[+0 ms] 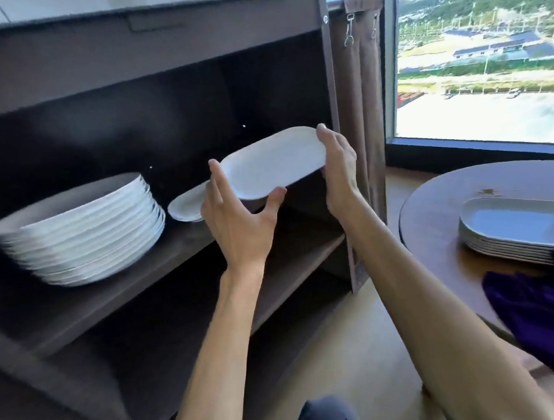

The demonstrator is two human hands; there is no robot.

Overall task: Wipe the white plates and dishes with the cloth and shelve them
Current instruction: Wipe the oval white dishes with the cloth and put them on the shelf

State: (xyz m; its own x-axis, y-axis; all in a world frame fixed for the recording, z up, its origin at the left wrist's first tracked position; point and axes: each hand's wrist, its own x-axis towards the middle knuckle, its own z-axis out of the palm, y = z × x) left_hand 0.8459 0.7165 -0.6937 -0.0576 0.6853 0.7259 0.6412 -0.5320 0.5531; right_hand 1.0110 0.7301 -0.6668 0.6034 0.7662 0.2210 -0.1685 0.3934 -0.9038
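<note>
I hold a white oblong dish (274, 163) tilted in the air in front of the brown cabinet's middle shelf (187, 247). My left hand (237, 225) grips its near left end and my right hand (338, 170) clasps its right end. Just behind it a small white plate (186, 205) lies on the shelf, partly hidden by my left hand. A tall stack of round white plates (82, 231) stands at the shelf's left. On the round wooden table (430, 200) to the right sits a stack of oblong white dishes (516, 227), with the purple cloth (541, 310) bunched beside it.
The open dark brown fabric cabinet has a lower shelf (292, 267) under the dish. Its rolled-back curtain (360, 107) hangs at the right edge. A large window (480, 54) is behind the table. Wooden floor (342, 352) lies between cabinet and table.
</note>
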